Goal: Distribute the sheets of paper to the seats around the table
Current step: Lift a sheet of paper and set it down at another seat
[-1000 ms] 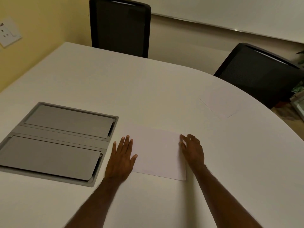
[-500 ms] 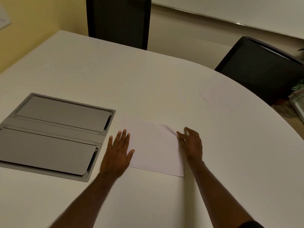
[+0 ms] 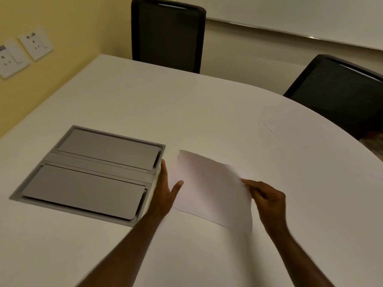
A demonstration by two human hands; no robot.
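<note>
A broad white worktop [image 3: 207,112] with a smooth matte face fills most of the view; its far edge runs straight at the left and sweeps into a rounded curve at the right. Set flush into it at the left is a grey metal cable box [image 3: 91,172], rectangular, with two long flat lids side by side and a narrow strip between them. Behind the worktop a yellow wall [image 3: 62,21] carries two white socket plates [image 3: 36,45], and a pale whiteboard [image 3: 290,13] with a thin metal rim runs along the adjoining wall. Two black chairs with mesh backs stand at the far edge: one upright at the straight side [image 3: 167,32], one at the curve on the right [image 3: 339,90].

A thin white sheet [image 3: 209,187] lies just right of the cable box, its right edge lifted off the worktop and blurred. The right hand [image 3: 267,198] pinches that raised edge, fingers [image 3: 247,183] closed on the paper. The left hand [image 3: 165,189] rests open and flat, fingers straight along the box rim, thumb spread onto the sheet's left margin. A second sheet [image 3: 290,131] lies flat near the curved edge, in front of the right-hand chair, well apart from the first.
</note>
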